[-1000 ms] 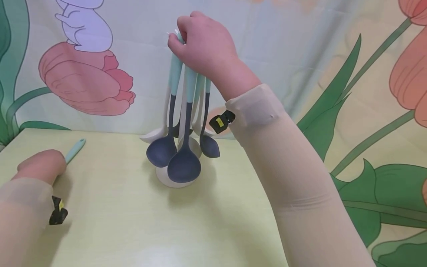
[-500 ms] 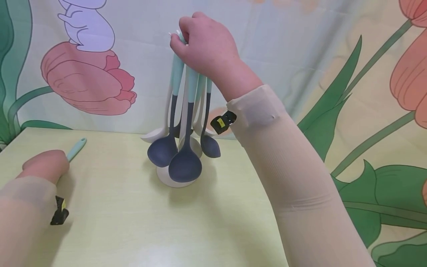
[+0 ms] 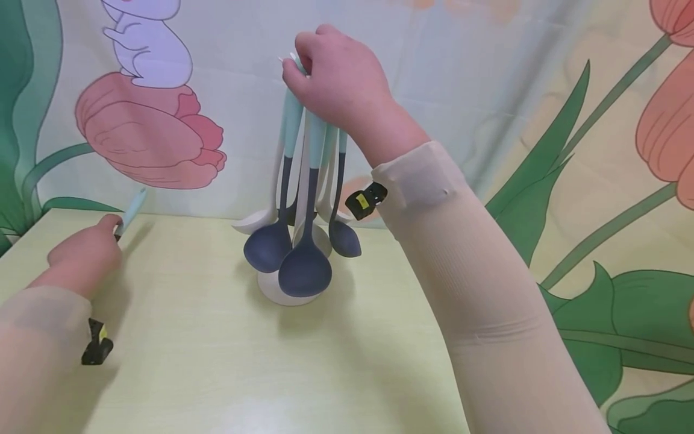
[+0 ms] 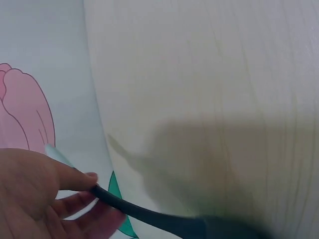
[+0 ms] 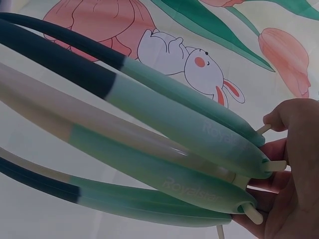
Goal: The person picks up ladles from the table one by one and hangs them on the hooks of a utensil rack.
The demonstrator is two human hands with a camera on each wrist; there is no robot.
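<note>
In the head view my left hand (image 3: 87,253) is at the table's left. It pinches a kitchen utensil by its dark neck (image 4: 134,211), the mint handle (image 3: 133,208) pointing up and away. The utensil's dark head is blurred at the bottom of the left wrist view, so its kind is unclear. My right hand (image 3: 344,81) grips the top of a white utensil stand (image 3: 273,292). From the stand's hooks (image 5: 275,166) hang several mint-handled utensils, among them a large dark ladle (image 3: 305,271), another dark ladle (image 3: 265,246) and a smaller dark spoon (image 3: 345,239).
The pale wooden table (image 3: 217,361) carries the stand near its back edge. Behind it hangs a cloth (image 3: 244,120) printed with tulips and a rabbit. A white utensil head (image 3: 253,222) juts out left of the stand.
My left hand has risen slightly and moved forward, lifting the utensil so its handle now tilts up off the table. My right hand stays on top of the stand; the view has shifted slightly.
</note>
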